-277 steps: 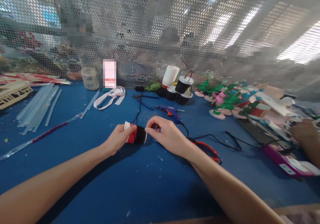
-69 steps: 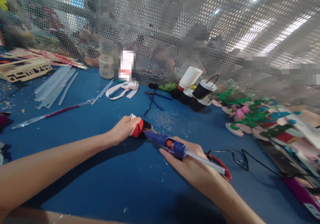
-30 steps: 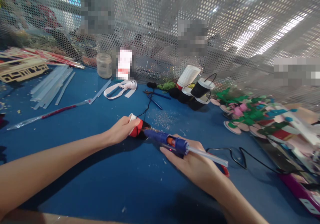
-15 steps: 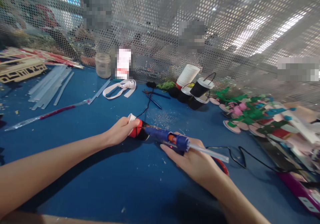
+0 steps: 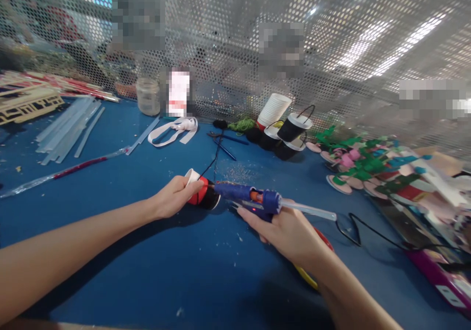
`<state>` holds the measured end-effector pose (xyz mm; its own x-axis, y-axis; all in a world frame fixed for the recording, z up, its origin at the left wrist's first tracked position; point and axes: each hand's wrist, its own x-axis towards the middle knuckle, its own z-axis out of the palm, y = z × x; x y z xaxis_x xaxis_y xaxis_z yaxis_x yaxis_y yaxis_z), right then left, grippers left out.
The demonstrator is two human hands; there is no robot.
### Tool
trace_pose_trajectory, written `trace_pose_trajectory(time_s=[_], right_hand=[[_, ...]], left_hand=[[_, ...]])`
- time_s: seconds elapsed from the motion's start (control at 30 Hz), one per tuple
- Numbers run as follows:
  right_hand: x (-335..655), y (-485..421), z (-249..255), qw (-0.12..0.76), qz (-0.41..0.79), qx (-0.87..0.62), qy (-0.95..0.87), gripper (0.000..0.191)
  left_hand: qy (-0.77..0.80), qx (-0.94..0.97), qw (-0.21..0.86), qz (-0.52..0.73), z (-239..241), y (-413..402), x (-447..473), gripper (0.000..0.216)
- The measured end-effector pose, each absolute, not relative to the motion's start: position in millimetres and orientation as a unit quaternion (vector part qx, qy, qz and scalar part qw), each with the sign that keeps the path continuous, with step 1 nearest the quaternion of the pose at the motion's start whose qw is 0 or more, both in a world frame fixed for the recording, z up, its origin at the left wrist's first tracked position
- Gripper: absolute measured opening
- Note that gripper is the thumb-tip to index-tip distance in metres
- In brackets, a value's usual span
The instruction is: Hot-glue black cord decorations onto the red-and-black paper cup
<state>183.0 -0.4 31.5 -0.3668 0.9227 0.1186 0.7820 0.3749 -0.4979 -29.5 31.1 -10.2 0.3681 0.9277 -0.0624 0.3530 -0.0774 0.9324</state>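
My left hand [image 5: 179, 195] is closed around a paper cup [image 5: 200, 193] with a white rim, a red body and a black band. The cup lies tilted on its side just above the blue table. Black yarn [image 5: 211, 162] runs from the cup back to a dark ball. In my right hand [image 5: 285, 227] is a blue glue gun [image 5: 246, 197], a clear glue stick poking out of its rear and a small red light showing. Its nozzle meets the cup's side at the black band; whether it touches cannot be made out.
Behind stand stacked white cups [image 5: 274, 109] and black-wrapped cups [image 5: 292, 126] with handles. Glue sticks [image 5: 69, 129] and white ribbon [image 5: 172, 131] lie left. Felt flowers [image 5: 346, 161] and a purple power strip [image 5: 437, 276] sit right. A perforated metal panel [image 5: 228, 40] closes the back.
The cup has turned slightly, showing more of its black end. The glue gun has levelled a little, and my right hand has shifted slightly. More of a yellow handle shows beneath my right wrist.
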Motion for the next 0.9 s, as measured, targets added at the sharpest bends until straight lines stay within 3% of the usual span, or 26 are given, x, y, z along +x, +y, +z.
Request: trace_pose_trajectory(time_s=[0.9], right_hand=[[186.4, 1.1, 34.7, 0.177, 0.327, -0.589, -0.718, 0.032]], left_hand=[[0.414, 0.754, 0.429, 0.277, -9.2, 29.7, -33.5, 0.038]])
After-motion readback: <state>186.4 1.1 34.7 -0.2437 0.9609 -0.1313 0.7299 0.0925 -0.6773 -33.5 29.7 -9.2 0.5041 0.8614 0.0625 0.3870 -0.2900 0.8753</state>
